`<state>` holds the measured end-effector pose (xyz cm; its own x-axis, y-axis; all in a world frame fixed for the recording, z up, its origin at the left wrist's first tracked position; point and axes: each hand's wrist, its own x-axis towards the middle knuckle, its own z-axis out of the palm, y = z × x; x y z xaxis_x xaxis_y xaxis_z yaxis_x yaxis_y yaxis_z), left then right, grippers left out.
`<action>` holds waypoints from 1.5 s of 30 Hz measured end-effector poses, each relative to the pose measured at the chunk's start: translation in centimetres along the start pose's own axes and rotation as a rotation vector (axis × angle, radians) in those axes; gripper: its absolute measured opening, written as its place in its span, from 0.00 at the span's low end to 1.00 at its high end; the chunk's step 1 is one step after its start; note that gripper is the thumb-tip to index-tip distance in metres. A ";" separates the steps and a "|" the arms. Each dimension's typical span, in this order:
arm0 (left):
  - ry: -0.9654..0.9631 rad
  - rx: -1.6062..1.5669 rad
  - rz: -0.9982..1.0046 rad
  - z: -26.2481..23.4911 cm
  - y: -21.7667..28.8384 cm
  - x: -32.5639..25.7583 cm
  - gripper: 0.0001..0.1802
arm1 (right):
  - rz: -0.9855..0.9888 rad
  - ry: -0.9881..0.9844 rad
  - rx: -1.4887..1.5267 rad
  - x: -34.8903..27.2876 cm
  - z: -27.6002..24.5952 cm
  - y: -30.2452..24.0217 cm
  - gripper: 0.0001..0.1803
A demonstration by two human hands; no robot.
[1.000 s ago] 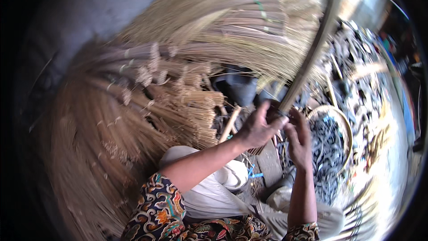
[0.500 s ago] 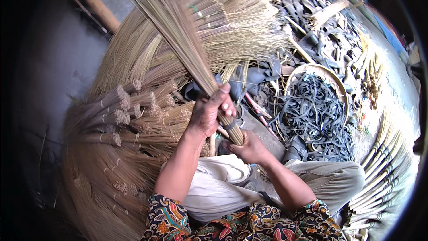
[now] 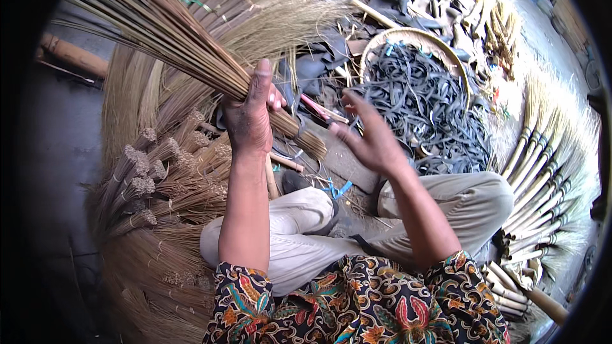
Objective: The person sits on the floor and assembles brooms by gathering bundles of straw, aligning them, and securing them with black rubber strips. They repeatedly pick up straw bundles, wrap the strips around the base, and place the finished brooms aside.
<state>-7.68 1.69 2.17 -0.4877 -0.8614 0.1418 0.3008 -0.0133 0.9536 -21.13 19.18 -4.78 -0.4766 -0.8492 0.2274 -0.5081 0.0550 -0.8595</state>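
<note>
1. Stalk bundle (image 3: 185, 44), in the head view, slants from the upper left to the centre of the frame, a dark band (image 3: 301, 125) around its lower end.
2. Your left hand (image 3: 249, 114) is clamped around that bundle, thumb pointing up.
3. Your right hand (image 3: 370, 137), right of centre, has thumb and forefinger apart, near the bundle's blunt end.
4. Dark strips (image 3: 417, 105) fill a round woven tray (image 3: 370, 49) at upper right, beyond your right hand.
5. Tied bundles (image 3: 150, 181) lie at left; finished-looking brooms (image 3: 532, 185) fan out at right.
</note>
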 end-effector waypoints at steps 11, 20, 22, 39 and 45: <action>0.049 0.398 -0.019 -1.7 -22.2 -4.2 0.23 | 0.357 0.229 0.237 -1.9 -3.5 6.1 0.24; -0.224 0.067 -0.299 1.7 -13.9 -0.6 0.22 | 0.266 -0.108 -0.116 -5.4 5.4 12.3 0.38; -0.363 0.230 -0.256 3.5 -11.0 0.1 0.28 | 0.355 -0.134 0.179 -6.5 7.7 12.1 0.33; -0.076 0.512 -0.142 -9.9 6.5 0.6 0.38 | -0.269 0.987 0.010 17.2 -30.2 -1.9 0.21; -0.280 0.765 -0.167 -8.7 6.3 -0.7 0.29 | -0.129 0.308 0.050 23.3 -13.3 -2.3 0.22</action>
<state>1.70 -2.23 5.76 -0.6927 -0.7193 -0.0526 -0.3843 0.3064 0.8709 -40.56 6.21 8.60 -0.6087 -0.6487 0.4568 -0.5461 -0.0752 -0.8343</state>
